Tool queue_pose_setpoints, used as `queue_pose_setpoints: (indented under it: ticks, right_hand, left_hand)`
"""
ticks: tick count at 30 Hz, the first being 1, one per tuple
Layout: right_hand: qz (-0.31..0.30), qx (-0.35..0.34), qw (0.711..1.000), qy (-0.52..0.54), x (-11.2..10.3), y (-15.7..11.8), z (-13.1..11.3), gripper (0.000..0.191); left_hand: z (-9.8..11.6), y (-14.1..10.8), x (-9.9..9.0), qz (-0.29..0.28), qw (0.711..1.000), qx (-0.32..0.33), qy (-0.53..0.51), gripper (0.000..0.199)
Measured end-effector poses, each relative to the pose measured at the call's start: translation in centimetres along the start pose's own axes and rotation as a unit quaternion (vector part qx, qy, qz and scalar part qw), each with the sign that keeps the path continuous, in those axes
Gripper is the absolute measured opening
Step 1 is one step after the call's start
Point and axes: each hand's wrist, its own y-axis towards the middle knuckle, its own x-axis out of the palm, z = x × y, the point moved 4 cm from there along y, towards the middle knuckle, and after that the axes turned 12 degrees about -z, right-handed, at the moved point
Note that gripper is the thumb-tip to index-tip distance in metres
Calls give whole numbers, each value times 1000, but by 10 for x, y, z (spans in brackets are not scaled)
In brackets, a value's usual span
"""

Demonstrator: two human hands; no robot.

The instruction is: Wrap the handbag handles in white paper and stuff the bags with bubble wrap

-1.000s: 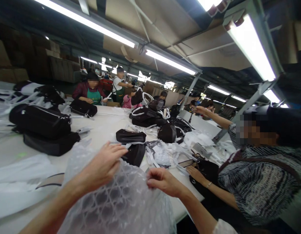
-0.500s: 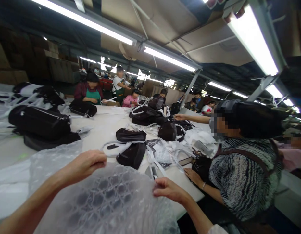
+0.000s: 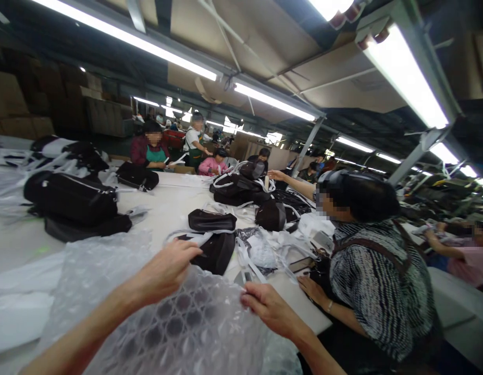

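Clear bubble wrap (image 3: 194,333) spreads across the near part of the white table, below and between both hands. My left hand (image 3: 173,268) is closed at the wrap's upper edge, fingers bent together; whether it grips the film is hidden. My right hand (image 3: 264,307) pinches the wrap's right edge between thumb and fingers. Just beyond my hands lie a black bag (image 3: 215,252) with a white-wrapped strap and a small black pouch (image 3: 212,221).
Black bags (image 3: 77,200) are piled at the left of the table (image 3: 166,200), more (image 3: 241,187) at centre back. Crumpled plastic lies right of centre. A person in a patterned top (image 3: 378,281) leans in at the right, one hand on the table. Other people sit farther back.
My left hand has moved right, closer to my right hand, along the wrap's upper edge. The person at the right has leaned farther toward the table, one arm reaching to the bag pile.
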Motion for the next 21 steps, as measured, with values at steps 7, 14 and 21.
queue_pose_setpoints:
  ticks: [7, 14, 21]
  right_hand:
    - [14, -37, 998, -58, -1, -1, -34, 21]
    - [15, -82, 982, -170, 18, -12, -31, 23]
    - [7, -104, 968, -230, -18, -48, 57, 16]
  left_hand:
    - [75, 33, 53, -121, 990, 35, 64, 14]
    - [45, 34, 73, -71, 997, -23, 28, 11]
    - [-88, -1, 1, 60, 957, -284, 16, 31]
